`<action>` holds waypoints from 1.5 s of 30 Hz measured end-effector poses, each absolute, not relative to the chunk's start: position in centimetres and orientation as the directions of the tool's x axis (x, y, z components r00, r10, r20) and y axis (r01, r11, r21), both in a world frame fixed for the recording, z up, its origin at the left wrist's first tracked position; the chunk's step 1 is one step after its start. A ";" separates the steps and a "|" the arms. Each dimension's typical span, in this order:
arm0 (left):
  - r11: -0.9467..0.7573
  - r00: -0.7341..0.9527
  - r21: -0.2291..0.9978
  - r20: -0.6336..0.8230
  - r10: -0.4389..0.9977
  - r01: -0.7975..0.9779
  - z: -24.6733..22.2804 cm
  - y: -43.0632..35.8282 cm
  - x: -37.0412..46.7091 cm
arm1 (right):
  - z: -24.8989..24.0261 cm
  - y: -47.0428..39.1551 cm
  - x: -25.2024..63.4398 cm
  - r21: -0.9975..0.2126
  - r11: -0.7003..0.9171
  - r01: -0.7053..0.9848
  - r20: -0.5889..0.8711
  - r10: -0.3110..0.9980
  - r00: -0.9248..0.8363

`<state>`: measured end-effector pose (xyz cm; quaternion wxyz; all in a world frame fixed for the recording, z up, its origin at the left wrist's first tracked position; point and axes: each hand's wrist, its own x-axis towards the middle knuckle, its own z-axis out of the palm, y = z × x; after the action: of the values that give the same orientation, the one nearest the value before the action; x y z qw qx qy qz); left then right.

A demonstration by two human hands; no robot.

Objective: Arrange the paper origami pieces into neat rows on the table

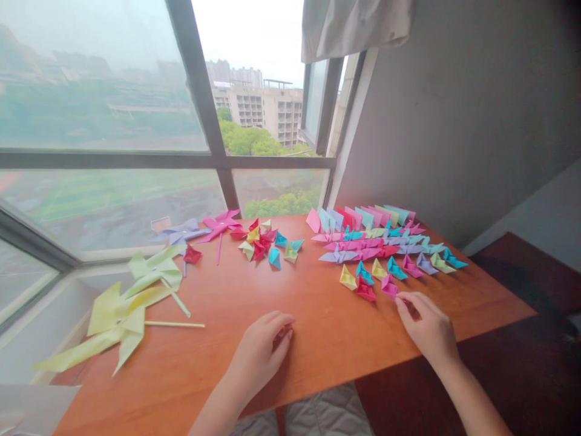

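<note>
My right hand (424,324) pinches the near edge of a magenta paper boat (389,286), which sits beside a red paper boat (365,289) at the front of the rows on the right. My left hand (265,348) rests on the table's front part, its fingers curled together with nothing visible in them. Beyond it lies a loose pile of small paper boats, among them a dark red one (259,248) and a blue one (275,258). Several rows of folded paper pieces, including a purple one (338,255), stand at the table's right back.
Paper pinwheels, yellow (118,324), green (157,269), lavender (184,232) and magenta (221,224), lie along the left and back of the wooden table (218,303). A window frame (218,160) rises behind; a grey wall (436,109) stands right.
</note>
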<state>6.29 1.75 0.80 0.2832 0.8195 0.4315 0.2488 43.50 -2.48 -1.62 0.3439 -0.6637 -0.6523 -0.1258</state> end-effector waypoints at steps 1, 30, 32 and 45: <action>-0.466 0.503 0.680 0.162 0.849 0.567 0.8 1.7 6.3 | -2.1 -2.4 43.8 -0.276 0.085 0.957 0.604 0.790 0.104; -0.461 0.500 0.695 0.166 0.850 0.552 0.9 1.8 6.2 | -3.6 -0.6 43.8 -0.204 0.048 0.978 0.569 0.819 0.078; -0.458 0.500 0.698 0.164 0.850 0.550 0.9 1.8 6.2 | -3.2 -0.8 43.7 -0.216 0.038 0.976 0.581 0.808 0.097; -0.445 0.414 0.550 0.187 0.891 0.707 3.2 5.6 5.3 | -1.3 -1.5 32.7 -0.422 0.422 0.802 0.546 0.825 -0.147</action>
<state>5.33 5.63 3.21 0.1972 0.8175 0.4886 0.2325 32.66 -1.51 -1.31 0.3711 -0.5374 -0.7571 0.0153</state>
